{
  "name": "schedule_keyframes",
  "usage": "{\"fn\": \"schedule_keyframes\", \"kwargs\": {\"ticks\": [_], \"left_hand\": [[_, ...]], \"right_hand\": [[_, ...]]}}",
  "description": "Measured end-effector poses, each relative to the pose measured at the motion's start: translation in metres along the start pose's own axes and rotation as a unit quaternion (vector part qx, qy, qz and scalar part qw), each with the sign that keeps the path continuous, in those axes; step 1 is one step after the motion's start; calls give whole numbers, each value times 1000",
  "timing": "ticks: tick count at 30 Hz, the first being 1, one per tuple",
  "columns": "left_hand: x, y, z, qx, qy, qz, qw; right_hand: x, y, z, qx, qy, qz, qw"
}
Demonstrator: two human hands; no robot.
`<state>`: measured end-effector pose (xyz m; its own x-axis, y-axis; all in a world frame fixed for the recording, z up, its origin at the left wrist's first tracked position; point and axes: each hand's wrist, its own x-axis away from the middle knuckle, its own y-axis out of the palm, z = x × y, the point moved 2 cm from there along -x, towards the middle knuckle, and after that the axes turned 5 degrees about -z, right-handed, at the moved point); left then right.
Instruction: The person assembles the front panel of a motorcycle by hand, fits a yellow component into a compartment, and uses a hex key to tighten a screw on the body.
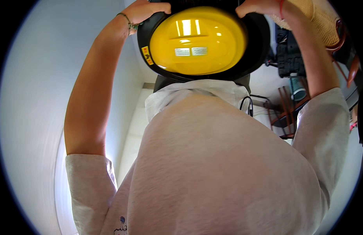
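Held up at the top of the head view is a large oval object with a glossy yellow dome [197, 35] inside a broad black rim [256, 55]. Two pale labels sit on the yellow surface, and a small yellow-and-red sticker marks the rim's left side. I cannot tell its exact kind. My left hand [144, 11] grips the rim at upper left, thumb over the edge. At upper right my right hand [259, 7] grips it the same way. Most of the other fingers are hidden behind the rim or cut off by the picture's edge.
To the right are a woven straw item [316, 19], a black case-like object [290, 55], a teal cylinder [297, 89] and a dark wooden chair [285, 107]. A black cable [250, 102] loops by my shirt. A pale wall [44, 98] runs along the left.
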<state>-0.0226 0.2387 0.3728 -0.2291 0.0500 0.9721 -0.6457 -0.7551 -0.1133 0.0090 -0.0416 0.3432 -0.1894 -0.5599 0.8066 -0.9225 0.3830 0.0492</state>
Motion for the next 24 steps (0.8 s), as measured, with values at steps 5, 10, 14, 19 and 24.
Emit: {"fn": "schedule_keyframes", "kwargs": {"ticks": [5, 10, 14, 19, 24], "left_hand": [[-9, -7, -11, 6, 2, -39, 999], [-2, -5, -10, -23, -28, 26, 999], [-6, 2, -5, -44, -21, 28, 998], [2, 5, 4, -17, -19, 40, 999], [-1, 3, 1, -8, -26, 18, 999]], "right_hand": [[8, 8, -15, 68, 69, 34, 995], [3, 20, 8, 60, -26, 52, 996], [12, 32, 25, 81, -38, 130, 987], [39, 42, 22, 25, -82, 228, 970], [44, 66, 18, 38, -88, 381, 919]]}}
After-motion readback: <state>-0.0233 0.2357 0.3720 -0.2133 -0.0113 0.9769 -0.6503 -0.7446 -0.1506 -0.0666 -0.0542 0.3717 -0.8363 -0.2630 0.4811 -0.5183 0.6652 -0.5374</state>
